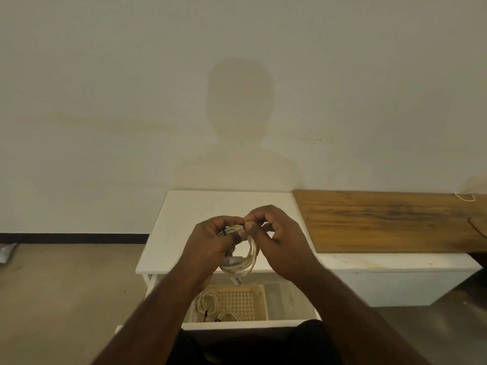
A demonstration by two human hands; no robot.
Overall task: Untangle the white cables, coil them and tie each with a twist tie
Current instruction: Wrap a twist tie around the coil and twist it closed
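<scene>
Head view: left hand (210, 241) and right hand (274, 238) raised together, fingers (253, 229) pinched on coiled white cable (243, 259).

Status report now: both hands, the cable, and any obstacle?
Left hand and right hand both grip the coiled white cable above the open drawer. Black tie on coil. No obstacle.

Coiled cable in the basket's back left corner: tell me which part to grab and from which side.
Take the coiled cable by its near side, where the dark twist tie bunches the loops together, coming straight down from above. It lies flat on the basket floor inside the open drawer, whose walls likely block a sideways reach. A second tied coil lies close by; avoid snagging it.
</scene>
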